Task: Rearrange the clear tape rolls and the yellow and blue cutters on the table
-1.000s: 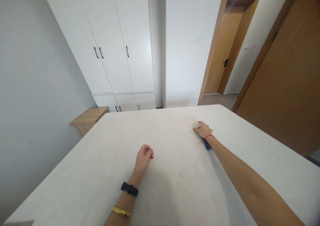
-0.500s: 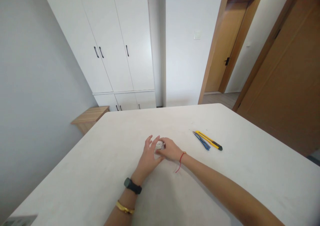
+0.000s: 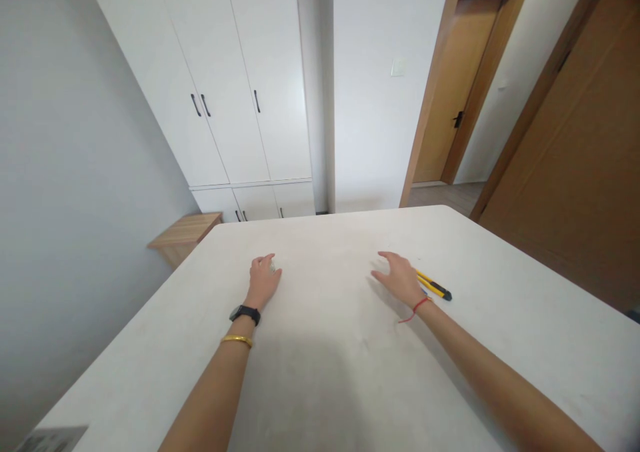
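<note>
Head, left hand (image 3: 263, 283): cupping whitish round roll (image 3: 273, 266), grip unclear
Right hand (image 3: 399, 279): fingers standing apart near slim yellow-and-black cutter (image 3: 434, 285)

Worn on the head, the camera looks from above the near side of the white table (image 3: 310, 392), facing forward and down across it. It sits close, the table running out of frame at the bottom, yet takes in the wardrobe (image 3: 240, 79) well beyond the table's far edge.
</note>
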Motion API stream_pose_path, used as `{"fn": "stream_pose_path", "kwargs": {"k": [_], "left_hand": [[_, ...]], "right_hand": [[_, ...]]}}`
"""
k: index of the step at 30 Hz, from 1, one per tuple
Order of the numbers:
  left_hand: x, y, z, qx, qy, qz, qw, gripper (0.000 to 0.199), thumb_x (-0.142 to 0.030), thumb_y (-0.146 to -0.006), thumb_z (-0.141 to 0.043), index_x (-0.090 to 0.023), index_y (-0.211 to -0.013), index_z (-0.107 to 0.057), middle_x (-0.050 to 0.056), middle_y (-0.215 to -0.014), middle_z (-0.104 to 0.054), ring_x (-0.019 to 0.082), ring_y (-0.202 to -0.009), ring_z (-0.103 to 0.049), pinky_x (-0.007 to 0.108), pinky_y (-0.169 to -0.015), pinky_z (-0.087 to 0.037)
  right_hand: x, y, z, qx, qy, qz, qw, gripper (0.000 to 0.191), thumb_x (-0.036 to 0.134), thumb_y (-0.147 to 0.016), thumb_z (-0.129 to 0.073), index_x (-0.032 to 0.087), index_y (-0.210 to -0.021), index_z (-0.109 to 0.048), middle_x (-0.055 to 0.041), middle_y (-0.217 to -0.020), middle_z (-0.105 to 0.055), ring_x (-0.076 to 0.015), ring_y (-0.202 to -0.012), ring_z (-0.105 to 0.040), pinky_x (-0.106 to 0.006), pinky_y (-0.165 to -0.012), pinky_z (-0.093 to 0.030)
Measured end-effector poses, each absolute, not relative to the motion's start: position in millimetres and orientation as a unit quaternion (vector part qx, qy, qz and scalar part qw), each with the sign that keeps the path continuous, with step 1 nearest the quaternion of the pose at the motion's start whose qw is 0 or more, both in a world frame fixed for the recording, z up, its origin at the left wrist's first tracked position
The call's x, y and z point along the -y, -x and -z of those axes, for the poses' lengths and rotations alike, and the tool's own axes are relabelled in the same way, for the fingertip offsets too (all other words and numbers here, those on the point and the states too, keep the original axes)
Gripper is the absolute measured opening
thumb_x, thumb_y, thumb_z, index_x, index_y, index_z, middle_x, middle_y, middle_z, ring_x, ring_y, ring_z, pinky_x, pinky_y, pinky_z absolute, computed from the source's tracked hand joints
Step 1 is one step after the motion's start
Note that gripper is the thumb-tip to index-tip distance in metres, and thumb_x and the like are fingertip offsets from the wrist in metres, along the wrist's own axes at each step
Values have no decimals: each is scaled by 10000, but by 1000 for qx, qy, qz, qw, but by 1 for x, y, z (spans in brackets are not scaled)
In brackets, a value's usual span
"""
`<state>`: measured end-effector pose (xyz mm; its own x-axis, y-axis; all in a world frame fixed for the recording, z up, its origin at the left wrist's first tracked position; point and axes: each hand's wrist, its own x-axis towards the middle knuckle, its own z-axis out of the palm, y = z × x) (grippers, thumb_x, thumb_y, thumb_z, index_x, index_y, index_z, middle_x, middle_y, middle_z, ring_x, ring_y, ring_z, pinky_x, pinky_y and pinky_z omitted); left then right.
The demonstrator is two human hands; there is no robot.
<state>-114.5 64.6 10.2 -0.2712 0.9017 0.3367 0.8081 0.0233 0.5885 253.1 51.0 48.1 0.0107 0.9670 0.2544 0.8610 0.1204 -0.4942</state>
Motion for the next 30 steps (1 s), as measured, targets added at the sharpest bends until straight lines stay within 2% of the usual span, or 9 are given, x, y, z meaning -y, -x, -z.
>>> {"fn": "stream_pose_path", "kwargs": {"k": [3, 6, 8, 12, 17, 20, 24, 27, 30], "left_hand": [[-67, 125, 1, -708, -596, -373, 63, 539, -179, -795, -538, -162, -1330, -475, 141, -1223, -485, 288, -1195, -482, 501, -1034, -385], [-66, 128, 9, -658, -629, -411, 49, 635, -188, -766, -573, -140, -1377, -407, 146, -1293, -485, 284, -1267, -429, 486, -1097, -328], [-62, 127, 11, -627, -658, -413, 55, 685, -182, -739, -598, -144, -1389, -386, 144, -1341, -477, 281, -1290, -419, 483, -1120, -301], [-53, 123, 8, -613, -681, -393, 74, 714, -156, -734, -589, -182, -1407, -354, 130, -1428, -432, 266, -1345, -381, 487, -1137, -274], [-37, 107, -6, -655, -632, -415, 21, 663, -280, -795, -593, -131, -1397, -357, 193, -1479, -350, 318, -1400, -279, 546, -1118, -262], [-21, 87, -18, -626, -644, -437, 42, 461, -279, -833, -531, -143, -1272, -484, 159, -1310, -531, 274, -1287, -446, 489, -1097, -321], [9, 53, -33, -602, -666, -397, 190, 347, -336, -851, -493, -182, -1157, -553, 107, -1175, -611, 209, -1027, -612, 385, -929, -465], [30, 34, -41, -623, -643, -310, 321, 511, -399, -799, -553, -163, -1248, -492, 102, -1088, -633, 171, -781, -632, 314, -746, -497], [42, 30, -46, -636, -608, -249, 404, 711, -352, -747, -609, -135, -1371, -349, 98, -1015, -646, 172, -739, -623, 280, -657, -480]], "right_hand": [[-47, -304, -49, 633, 750, -60, 182, 638, 505, -777, -617, 180, -1318, -525, -188, -1362, -512, -413, -1223, -463, -565, -941, -391], [-45, -328, -44, 624, 770, -69, 115, 788, 605, -739, -616, 184, -1384, -453, -191, -1355, -511, -425, -1206, -474, -553, -899, -418], [-47, -332, -39, 642, 757, -78, 93, 764, 581, -744, -621, 184, -1375, -457, -172, -1310, -550, -395, -1176, -511, -506, -891, -436], [-54, -323, -38, 682, 719, -99, 95, 585, 399, -784, -616, 113, -1285, -517, -175, -1192, -617, -296, -1088, -589, -368, -901, -437], [-52, -290, -54, 654, 741, -139, 60, 443, 288, -771, -582, 75, -1160, -556, -210, -1130, -643, -296, -1023, -634, -335, -776, -469], [-47, -268, -61, 645, 750, -144, 33, 384, 260, -776, -572, 52, -1099, -565, -263, -1089, -646, -339, -993, -648, -369, -738, -469], [-37, -226, -63, 679, 701, -205, 75, 339, 217, -772, -590, 31, -1055, -567, -288, -1073, -648, -319, -980, -650, -327, -719, -455], [-29, -173, -58, 707, 646, -266, 109, 275, 246, -766, -614, 67, -974, -593, -195, -964, -700, -226, -846, -664, -239, -614, -424], [-23, -111, -52, 713, 599, -335, 143, 174, 265, -759, -621, 105, -827, -608, -108, -805, -707, -154, -704, -632, -196, -510, -379]]}}
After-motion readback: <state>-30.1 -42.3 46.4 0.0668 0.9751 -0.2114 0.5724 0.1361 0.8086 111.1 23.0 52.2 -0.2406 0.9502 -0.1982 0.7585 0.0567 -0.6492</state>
